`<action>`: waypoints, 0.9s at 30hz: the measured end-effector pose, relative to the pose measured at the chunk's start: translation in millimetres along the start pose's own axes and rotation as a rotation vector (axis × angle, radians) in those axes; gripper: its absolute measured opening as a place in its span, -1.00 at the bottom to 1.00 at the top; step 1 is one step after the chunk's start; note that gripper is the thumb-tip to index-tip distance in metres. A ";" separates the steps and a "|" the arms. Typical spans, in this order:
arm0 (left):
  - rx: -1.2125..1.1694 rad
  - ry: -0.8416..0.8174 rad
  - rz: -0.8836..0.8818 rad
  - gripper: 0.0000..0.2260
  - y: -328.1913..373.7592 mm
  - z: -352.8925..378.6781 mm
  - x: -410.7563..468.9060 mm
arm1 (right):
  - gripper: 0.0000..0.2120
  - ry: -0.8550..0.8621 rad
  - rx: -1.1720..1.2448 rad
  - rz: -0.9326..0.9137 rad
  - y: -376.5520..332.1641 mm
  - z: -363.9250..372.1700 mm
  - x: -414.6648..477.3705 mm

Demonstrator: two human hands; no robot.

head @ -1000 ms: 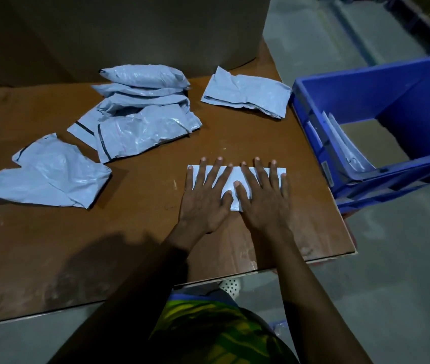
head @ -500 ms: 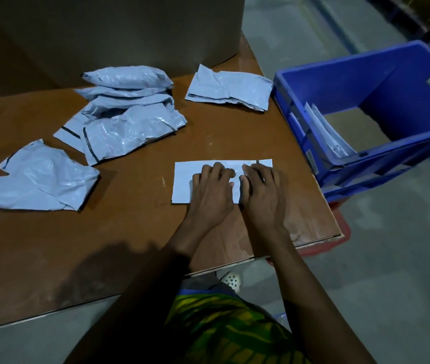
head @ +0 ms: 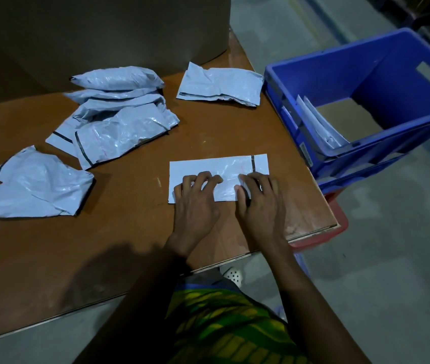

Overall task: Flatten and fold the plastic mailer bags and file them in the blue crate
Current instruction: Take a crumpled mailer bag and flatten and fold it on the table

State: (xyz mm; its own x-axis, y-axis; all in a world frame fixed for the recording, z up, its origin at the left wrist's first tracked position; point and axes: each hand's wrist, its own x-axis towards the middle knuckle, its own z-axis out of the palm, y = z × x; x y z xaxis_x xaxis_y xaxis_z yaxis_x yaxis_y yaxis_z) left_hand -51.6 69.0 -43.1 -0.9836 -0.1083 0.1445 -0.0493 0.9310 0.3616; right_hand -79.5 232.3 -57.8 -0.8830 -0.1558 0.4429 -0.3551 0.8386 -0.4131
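Observation:
A flattened grey mailer bag (head: 216, 168) with a black strip near its right end lies on the brown table (head: 119, 232), close to the front right corner. My left hand (head: 195, 203) and my right hand (head: 261, 206) sit side by side on its near edge, fingers curled, gripping that edge. The right thumb is tucked at the lifted edge. The blue crate (head: 313, 64) stands off the table's right edge, tilted, with a few folded mailers (head: 319, 124) standing against its near wall.
A pile of puffy mailers (head: 119, 114) lies at the table's middle back, a crumpled one (head: 32, 185) at the left and another (head: 219, 85) at the back right. A big cardboard box (head: 103, 30) stands behind. A red object (head: 337, 227) shows under the table's corner.
My hands went from flat with spread fingers on the mailer to curled at its near edge. They have drawn back toward me and apart, baring more of the bag.

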 end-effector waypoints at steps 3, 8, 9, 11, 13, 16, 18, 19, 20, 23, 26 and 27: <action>-0.068 0.006 0.045 -0.56 -6.9 -2.9 -0.7 | -0.76 -0.021 -0.012 0.007 0.0 0.2 1.5; -0.187 0.152 0.001 -0.60 -32.5 -8.8 -14.9 | -0.80 -0.047 -0.021 -0.070 -25.4 5.4 5.5; -0.159 0.163 -0.021 -0.61 -34.1 -8.2 -17.8 | -0.81 -0.052 -0.012 -0.090 -29.8 8.0 3.5; -0.112 0.167 -0.021 -0.62 -37.7 -5.6 -21.0 | -0.82 -0.054 0.002 -0.084 -33.1 12.1 -1.3; -0.127 0.158 -0.007 -0.66 -40.8 -7.1 -18.5 | -0.82 -0.051 -0.005 -0.067 -32.3 13.1 -3.0; -0.213 0.147 0.008 -0.71 -47.3 -15.3 -9.3 | -0.82 -0.071 -0.037 -0.063 -37.7 13.1 8.4; -0.231 0.165 0.037 -0.72 -53.4 -14.9 1.3 | -0.79 -0.085 -0.006 -0.081 -44.4 17.7 20.1; -0.212 0.148 0.047 -0.67 -55.8 -12.1 6.9 | -0.76 -0.107 0.008 -0.089 -47.7 21.7 24.7; -0.166 0.115 0.060 -0.61 -58.2 -8.2 11.7 | -0.71 -0.147 0.006 -0.095 -49.9 26.8 28.6; 0.005 0.006 0.091 -0.50 -66.5 4.2 18.8 | -0.55 -0.284 -0.048 -0.106 -48.6 42.3 30.4; 0.075 -0.016 0.072 -0.48 -70.0 11.1 16.7 | -0.51 -0.314 -0.115 -0.100 -40.5 50.7 24.0; 0.097 -0.014 0.063 -0.48 -69.2 11.6 16.0 | -0.50 -0.314 -0.133 -0.099 -38.6 51.9 23.3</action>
State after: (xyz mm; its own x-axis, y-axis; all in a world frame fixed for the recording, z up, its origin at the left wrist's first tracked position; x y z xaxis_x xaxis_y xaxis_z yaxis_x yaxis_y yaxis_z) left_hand -66.0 6.9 -76.5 -0.9875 -0.0446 0.1509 -0.0037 0.9652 0.2615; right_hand -102.3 169.2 -72.8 -0.9051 -0.3747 0.2010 -0.4185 0.8689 -0.2643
